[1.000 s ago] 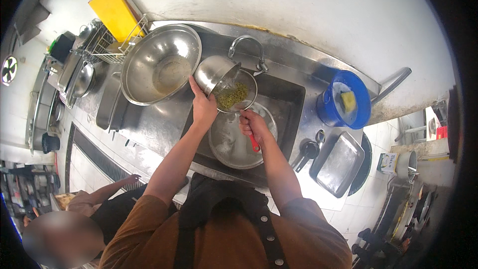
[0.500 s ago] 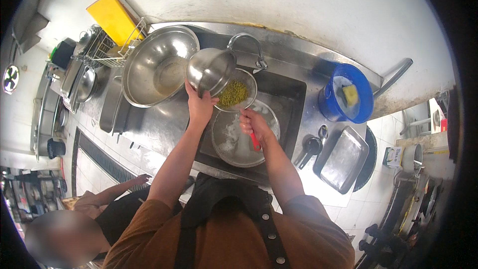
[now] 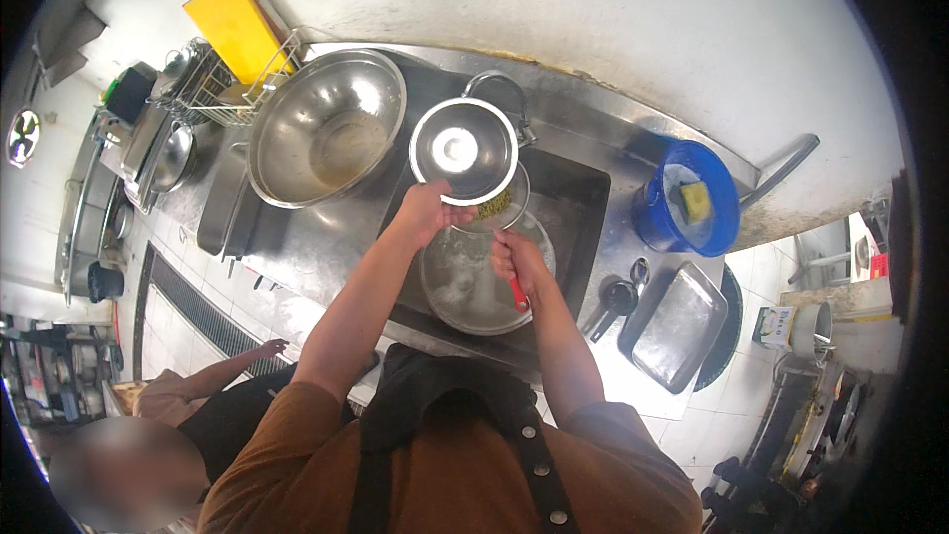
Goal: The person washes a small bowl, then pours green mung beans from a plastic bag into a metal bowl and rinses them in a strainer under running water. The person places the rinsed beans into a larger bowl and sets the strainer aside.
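My left hand (image 3: 431,213) grips the near rim of a small steel bowl (image 3: 457,160), which now shows its shiny, bare inside. Just under and beside the bowl, a round strainer (image 3: 522,200) holds small green grains (image 3: 496,205), possibly beans, partly hidden by the bowl. My right hand (image 3: 520,259) is closed on the strainer's red handle (image 3: 519,295). Below both hands a wide round pan (image 3: 465,309) of cloudy, foamy water sits in the dark sink (image 3: 583,208). The curved faucet (image 3: 509,84) rises behind the bowl.
A large steel bowl (image 3: 287,163) stands left of the sink, near a wire rack (image 3: 222,99). At right are a blue bucket (image 3: 657,213) with a yellow sponge (image 3: 697,201), a black scoop (image 3: 617,299) and a metal tray (image 3: 677,326). Another person (image 3: 163,405) is at lower left.
The steel bowl has turned from tipped over the strainer to facing up, and moved right with my left hand. The strainer has shifted slightly right, its grains now mostly covered.
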